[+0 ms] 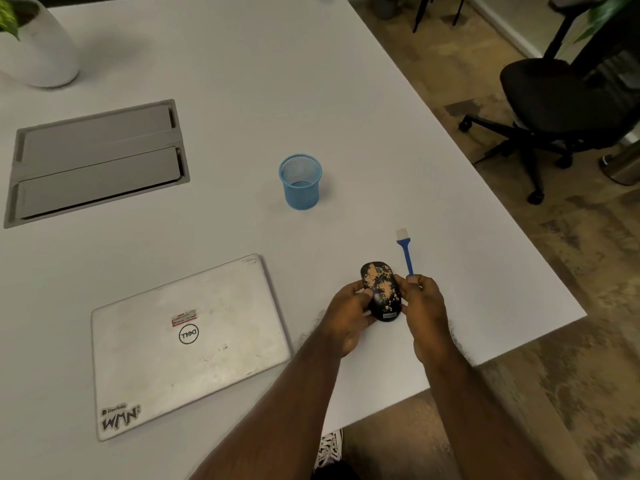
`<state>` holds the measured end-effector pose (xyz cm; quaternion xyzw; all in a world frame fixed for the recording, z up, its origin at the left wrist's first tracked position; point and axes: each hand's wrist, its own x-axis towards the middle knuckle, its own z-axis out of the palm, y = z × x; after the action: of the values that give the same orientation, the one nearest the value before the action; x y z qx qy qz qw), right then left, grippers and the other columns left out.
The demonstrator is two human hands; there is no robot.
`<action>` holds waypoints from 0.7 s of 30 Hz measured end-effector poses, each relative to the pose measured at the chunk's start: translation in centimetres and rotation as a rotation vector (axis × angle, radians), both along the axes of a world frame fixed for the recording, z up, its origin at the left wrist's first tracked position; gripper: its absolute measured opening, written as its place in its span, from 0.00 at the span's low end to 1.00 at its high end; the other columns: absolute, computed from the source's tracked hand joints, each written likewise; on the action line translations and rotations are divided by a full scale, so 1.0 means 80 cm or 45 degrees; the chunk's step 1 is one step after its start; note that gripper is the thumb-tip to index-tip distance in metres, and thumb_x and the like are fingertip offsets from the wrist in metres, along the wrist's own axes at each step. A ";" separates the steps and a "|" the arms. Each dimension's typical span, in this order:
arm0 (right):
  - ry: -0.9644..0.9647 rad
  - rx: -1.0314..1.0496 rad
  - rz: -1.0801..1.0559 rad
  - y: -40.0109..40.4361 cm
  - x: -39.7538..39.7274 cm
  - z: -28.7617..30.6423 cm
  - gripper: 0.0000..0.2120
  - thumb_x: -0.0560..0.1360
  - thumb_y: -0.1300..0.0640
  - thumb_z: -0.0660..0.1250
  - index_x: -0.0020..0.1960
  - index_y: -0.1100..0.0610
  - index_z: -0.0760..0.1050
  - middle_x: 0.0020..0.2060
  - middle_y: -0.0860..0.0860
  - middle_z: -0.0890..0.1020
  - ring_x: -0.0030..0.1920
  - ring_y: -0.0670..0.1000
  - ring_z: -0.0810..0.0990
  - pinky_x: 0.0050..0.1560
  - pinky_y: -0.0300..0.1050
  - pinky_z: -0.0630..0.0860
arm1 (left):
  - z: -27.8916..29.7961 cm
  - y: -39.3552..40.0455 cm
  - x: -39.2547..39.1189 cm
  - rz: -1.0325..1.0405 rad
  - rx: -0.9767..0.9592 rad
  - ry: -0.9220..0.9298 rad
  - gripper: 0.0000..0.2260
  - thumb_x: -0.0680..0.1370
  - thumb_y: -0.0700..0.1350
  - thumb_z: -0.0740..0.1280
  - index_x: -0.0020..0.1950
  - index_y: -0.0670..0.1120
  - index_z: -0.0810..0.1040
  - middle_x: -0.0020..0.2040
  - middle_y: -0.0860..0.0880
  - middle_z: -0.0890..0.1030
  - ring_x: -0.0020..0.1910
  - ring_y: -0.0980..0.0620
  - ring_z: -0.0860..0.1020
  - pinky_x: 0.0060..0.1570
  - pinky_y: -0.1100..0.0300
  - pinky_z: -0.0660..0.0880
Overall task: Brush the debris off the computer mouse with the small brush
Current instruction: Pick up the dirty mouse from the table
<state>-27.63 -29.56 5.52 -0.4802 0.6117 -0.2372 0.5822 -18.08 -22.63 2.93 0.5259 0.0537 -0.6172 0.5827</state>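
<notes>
A black computer mouse (pixel 381 292) with tan debris patches on its top sits near the table's right front, held between both hands. My left hand (pixel 348 315) grips its left side. My right hand (pixel 426 308) touches its right side and also pinches the lower end of a small blue brush (pixel 405 252). The brush points away from me, white bristles at the far end, apart from the mouse's top.
A closed silver laptop (pixel 187 344) lies left of my hands. A blue mesh cup (pixel 300 181) stands further back. A grey cable hatch (pixel 97 161) and a white planter (pixel 38 46) are at the far left. The table edge (pixel 519 244) runs close on the right, with a black office chair (pixel 561 98) beyond.
</notes>
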 end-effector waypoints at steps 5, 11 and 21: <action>-0.045 -0.005 -0.019 0.032 -0.022 0.025 0.09 0.83 0.59 0.56 0.48 0.49 0.72 0.57 0.56 0.81 0.57 0.56 0.79 0.58 0.54 0.78 | 0.025 0.025 -0.007 -0.015 -0.024 0.214 0.17 0.82 0.38 0.55 0.70 0.37 0.69 0.65 0.36 0.76 0.64 0.38 0.75 0.63 0.41 0.74; -0.113 -0.028 -0.058 0.075 -0.046 0.062 0.08 0.83 0.58 0.56 0.50 0.50 0.73 0.56 0.54 0.80 0.57 0.54 0.79 0.50 0.45 0.77 | 0.061 0.060 -0.022 -0.054 -0.094 0.315 0.19 0.84 0.42 0.50 0.72 0.37 0.66 0.69 0.35 0.72 0.69 0.35 0.70 0.68 0.40 0.67; -0.049 -0.128 -0.082 0.136 -0.099 0.150 0.10 0.83 0.55 0.55 0.58 0.58 0.72 0.58 0.52 0.82 0.56 0.54 0.79 0.47 0.47 0.75 | 0.136 0.114 -0.031 -0.173 -0.169 0.400 0.19 0.83 0.42 0.52 0.73 0.37 0.65 0.70 0.33 0.70 0.71 0.35 0.67 0.66 0.43 0.68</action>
<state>-35.53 -18.71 17.54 -0.4843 0.6029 -0.2953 0.5610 -20.53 -13.50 13.84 0.3858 0.0675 -0.7319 0.5576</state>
